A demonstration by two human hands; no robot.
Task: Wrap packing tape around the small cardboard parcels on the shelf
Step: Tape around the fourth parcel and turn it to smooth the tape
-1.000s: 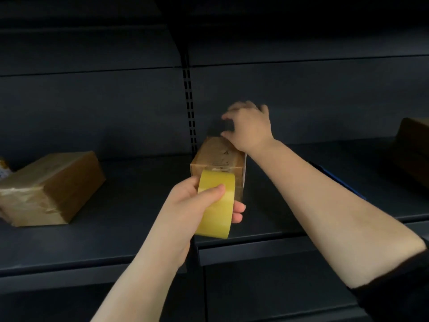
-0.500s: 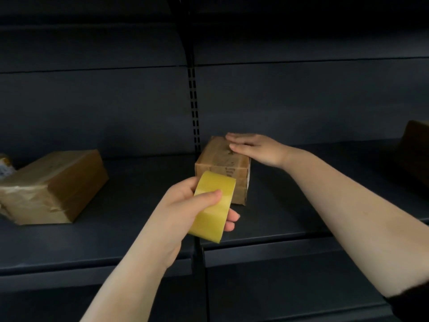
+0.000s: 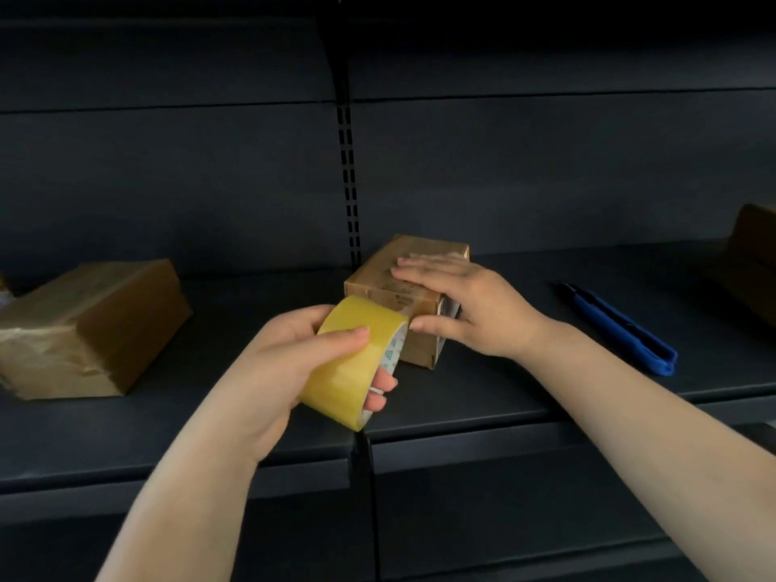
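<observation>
the left hand (image 3: 294,354) grips the yellow tape roll (image 3: 357,359) just before the small parcel (image 3: 403,287), mid-shelf (image 3: 504,396) near its front edge. the right hand (image 3: 466,304) lies flat on the parcel (thumb against its front face).

A dark shelf (image 3: 483,396) spans the frame's middle, carrying a taped parcel (image 3: 90,325) at left, a small parcel (image 3: 403,287) at centre, a blue cutter (image 3: 617,325) right of it, another box (image 3: 756,262) at the right edge

No legible text anywhere
</observation>
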